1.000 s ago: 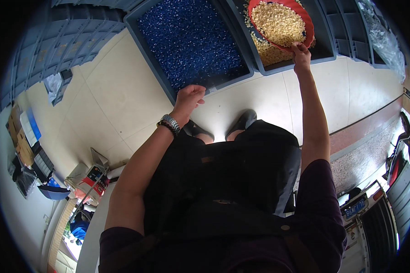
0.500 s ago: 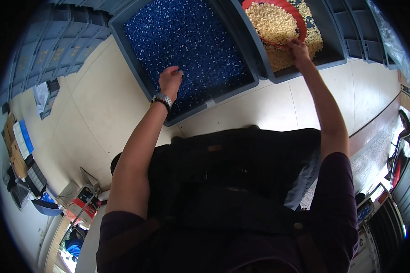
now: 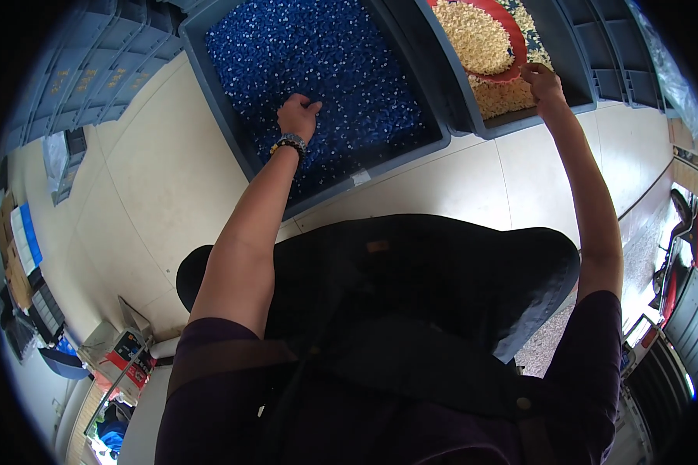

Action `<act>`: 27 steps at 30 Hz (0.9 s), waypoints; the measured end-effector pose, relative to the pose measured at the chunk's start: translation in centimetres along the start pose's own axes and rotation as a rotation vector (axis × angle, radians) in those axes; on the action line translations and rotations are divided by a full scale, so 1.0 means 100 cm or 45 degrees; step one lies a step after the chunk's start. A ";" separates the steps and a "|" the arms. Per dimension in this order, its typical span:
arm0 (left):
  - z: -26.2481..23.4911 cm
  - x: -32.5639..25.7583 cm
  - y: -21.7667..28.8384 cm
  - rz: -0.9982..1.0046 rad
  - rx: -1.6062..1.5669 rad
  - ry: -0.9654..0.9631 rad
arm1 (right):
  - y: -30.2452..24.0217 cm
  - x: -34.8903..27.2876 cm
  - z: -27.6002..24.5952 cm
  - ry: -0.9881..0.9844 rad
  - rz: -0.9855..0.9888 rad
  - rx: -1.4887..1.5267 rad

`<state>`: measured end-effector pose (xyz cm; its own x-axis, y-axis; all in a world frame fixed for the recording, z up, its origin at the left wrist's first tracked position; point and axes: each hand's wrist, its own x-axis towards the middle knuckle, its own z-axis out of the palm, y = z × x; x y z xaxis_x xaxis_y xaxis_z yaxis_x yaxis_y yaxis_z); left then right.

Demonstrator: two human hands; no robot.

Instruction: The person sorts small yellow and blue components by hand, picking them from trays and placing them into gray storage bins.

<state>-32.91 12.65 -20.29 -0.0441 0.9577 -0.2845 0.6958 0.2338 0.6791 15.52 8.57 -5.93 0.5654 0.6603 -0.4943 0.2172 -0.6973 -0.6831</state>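
In the head view, the landmark is the big grey plastic bin [image 3: 403, 161] with small blue pieces [image 3: 326, 62]. To its right stands a second grey plastic bin [image 3: 512, 128], and in this one is a shallow red dish [image 3: 515, 35] with wavy rim, filled with pale yellow pieces [image 3: 473, 35]. The right hand [image 3: 545, 87] is much nearer to the dish than the left hand [image 3: 296, 116]: its fingers are at the near right rim, so the dish lies between them and the landmark bin, and also further from the person. The dish looks round and is cut by the picture edge, so I find no clear long axis. The right fingers are bent together at this rim, but I cannot tell whether they grip it or only touch it. The left hand is over the blue pieces, inside the outline of the landmark bin, with fingers curled; whether they hold a piece, I cannot tell. Counted, there are two filled bins, one dish and two hands; the blue and pale yellow pieces are too many for counting, and some pale yellow ones lie loose around the dish.
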 end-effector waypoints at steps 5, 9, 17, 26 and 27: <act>-0.006 0.005 -0.013 0.015 0.194 -0.076 | -0.012 -0.037 0.019 0.323 -0.551 -0.169; -0.020 -0.009 0.007 0.029 0.137 -0.205 | -0.027 -0.107 0.040 0.257 -0.561 -0.246; -0.103 -0.082 0.107 -0.485 -1.033 -0.656 | -0.082 -0.209 0.068 -0.268 -0.557 -0.024; -0.177 -0.144 0.196 -0.089 -1.445 -1.081 | -0.115 -0.272 0.100 -0.583 -0.817 0.598; -0.182 -0.151 0.202 -0.013 -1.383 -1.101 | -0.115 -0.274 0.103 -0.614 -0.857 0.663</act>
<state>-31.21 5.97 10.02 0.6846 0.6416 -0.3460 -0.2195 0.6341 0.7415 -10.66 1.36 9.87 0.0405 0.9992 -0.0017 -0.0686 0.0011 -0.9976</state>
